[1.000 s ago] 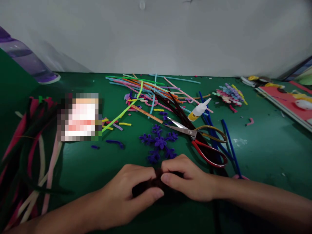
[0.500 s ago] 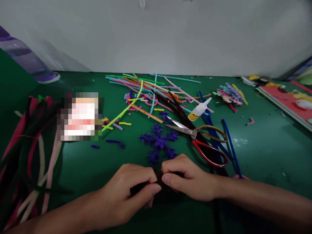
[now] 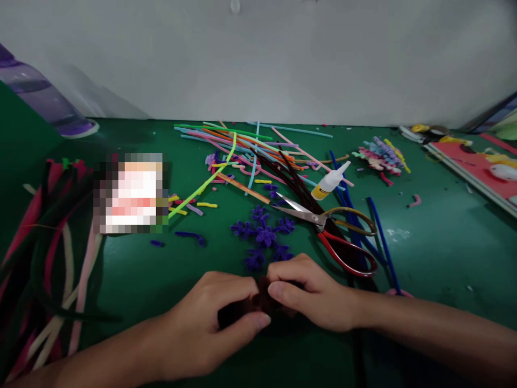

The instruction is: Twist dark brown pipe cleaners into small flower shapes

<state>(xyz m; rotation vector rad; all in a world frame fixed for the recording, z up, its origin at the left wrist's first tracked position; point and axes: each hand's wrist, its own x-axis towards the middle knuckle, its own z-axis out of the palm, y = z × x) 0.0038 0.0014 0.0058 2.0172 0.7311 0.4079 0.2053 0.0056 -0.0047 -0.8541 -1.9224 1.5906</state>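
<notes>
Close together at the front of the table, both hands work on a small dark brown fuzzy piece (image 3: pixel 264 290), which looks like bent pipe cleaner and is mostly hidden. My right hand (image 3: pixel 313 295) pinches it between thumb and forefinger. My left hand (image 3: pixel 214 318) curls round its other side, the thumb a little apart from the forefinger. Just beyond the fingers lies a purple pipe-cleaner snowflake (image 3: pixel 265 235) with a flower-shaped centre. Scissors (image 3: pixel 319 219) with red and gold handles rest right of it, blades parted. A white glue bottle (image 3: pixel 329 182) with a yellow label lies behind the scissors.
Loose coloured pipe cleaners (image 3: pixel 234 141) are heaped near the wall. Blue ones (image 3: pixel 382 245) lie at right, by a pastel bundle (image 3: pixel 382 156). Thick pink and green strands (image 3: pixel 44 258) fill the left, near a purple bottle (image 3: pixel 44 91). A red board (image 3: pixel 464 161) stands far right.
My left thumb has moved slightly away from the forefinger and to the right. More of the brown piece shows between the hands. The right hand has barely moved.
</notes>
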